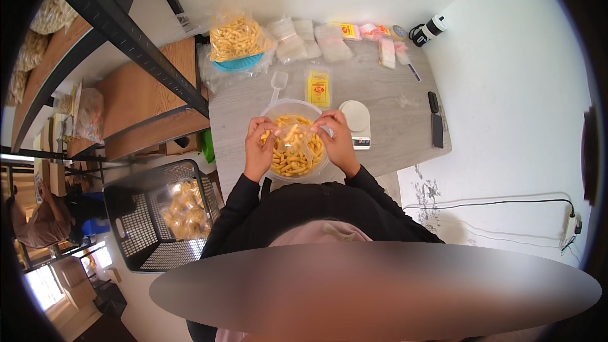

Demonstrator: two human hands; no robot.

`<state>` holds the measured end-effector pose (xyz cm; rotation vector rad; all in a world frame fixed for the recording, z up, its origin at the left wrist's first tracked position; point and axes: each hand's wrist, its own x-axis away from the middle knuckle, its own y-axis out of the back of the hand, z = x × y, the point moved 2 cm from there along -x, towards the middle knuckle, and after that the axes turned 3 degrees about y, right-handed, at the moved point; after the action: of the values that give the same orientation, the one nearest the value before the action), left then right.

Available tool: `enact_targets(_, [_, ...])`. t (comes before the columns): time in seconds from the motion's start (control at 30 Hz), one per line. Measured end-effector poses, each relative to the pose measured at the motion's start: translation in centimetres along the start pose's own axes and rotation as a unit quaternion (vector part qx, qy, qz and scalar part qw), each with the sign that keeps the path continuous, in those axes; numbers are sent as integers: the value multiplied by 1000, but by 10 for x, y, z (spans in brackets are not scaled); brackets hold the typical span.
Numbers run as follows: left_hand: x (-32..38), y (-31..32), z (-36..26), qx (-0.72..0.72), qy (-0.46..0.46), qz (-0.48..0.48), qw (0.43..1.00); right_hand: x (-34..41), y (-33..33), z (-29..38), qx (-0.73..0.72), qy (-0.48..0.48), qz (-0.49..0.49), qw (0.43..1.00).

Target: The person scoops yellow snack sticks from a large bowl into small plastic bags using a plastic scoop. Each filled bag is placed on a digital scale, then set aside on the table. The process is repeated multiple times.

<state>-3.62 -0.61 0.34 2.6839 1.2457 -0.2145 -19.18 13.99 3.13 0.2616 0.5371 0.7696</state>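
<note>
My left hand (260,145) and my right hand (338,138) pinch the two upper corners of a small clear plastic bag (293,138) holding some yellow stick-shaped snacks. The bag hangs over a round translucent plastic tub (277,107), which is partly filled with loose snack sticks (290,164). Just right of the tub is a white kitchen scale (355,116) with a round platform. Behind the tub lie a white plastic scoop (279,80) and a container of yellow printed labels (318,88).
A large bag of snacks (237,38) rests on a blue lid (240,62) at the back. Stacks of clear bags (289,40), a drink bottle (429,31) and a phone (437,130) are on the table. A black crate (142,242) holds filled bags (185,209). Another person (42,218) is far left.
</note>
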Motion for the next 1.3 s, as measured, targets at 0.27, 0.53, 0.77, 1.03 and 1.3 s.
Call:
enact_targets(0.27, [1,-1,-6,-17,-31,55,998,-1,-3,4,46,70,76,994])
enact_targets(0.53, [0,2,-1,-32,-11,63,997,-5,0,3,21,45,95,994])
enact_targets(0.77, [7,-5,1,-61,-55,72,994,-6,-2,5,15,57,100,993])
enact_targets(1.03, [-1,3,11,140,58,83,985,-15,5,1,-75,-22,99,992])
enact_targets(1.3, [1,-8,24,91,135,195,967,-12,-5,-5,-292,-110,117,943])
